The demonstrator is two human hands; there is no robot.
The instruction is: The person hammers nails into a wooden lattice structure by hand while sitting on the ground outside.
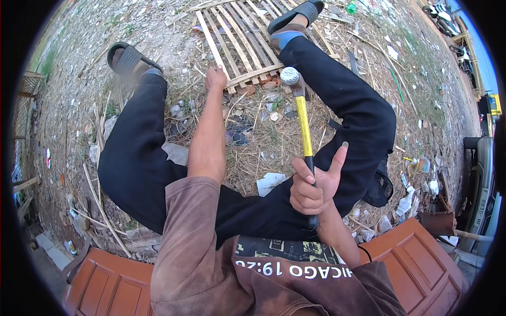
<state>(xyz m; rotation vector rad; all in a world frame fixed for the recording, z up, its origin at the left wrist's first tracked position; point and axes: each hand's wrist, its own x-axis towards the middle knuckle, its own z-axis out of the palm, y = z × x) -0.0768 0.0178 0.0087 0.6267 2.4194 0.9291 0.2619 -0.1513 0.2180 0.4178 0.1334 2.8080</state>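
A slatted wooden panel [255, 75] lies on the ground between my feet, its thin pale strips running away from me to a cross strip at the near end. At its near left corner my left hand [216, 78] is closed on the outer strip, fingers partly hidden. My right hand [314, 188] grips a hammer [304, 124] with a yellow and black handle, fingers wrapped low on the shaft and thumb stuck out. The hammer is raised, its metal head up, looking close to the panel's near right corner in this view. A gap separates my two hands.
My sandalled feet flank the panel, the right sandal [296, 16] by its right side. Litter, straw and sticks cover the ground. Reddish-brown panelled wood [416, 263] is on both sides of me. A vehicle [482, 184] stands at the right, with motorbikes [445, 18] farther off.
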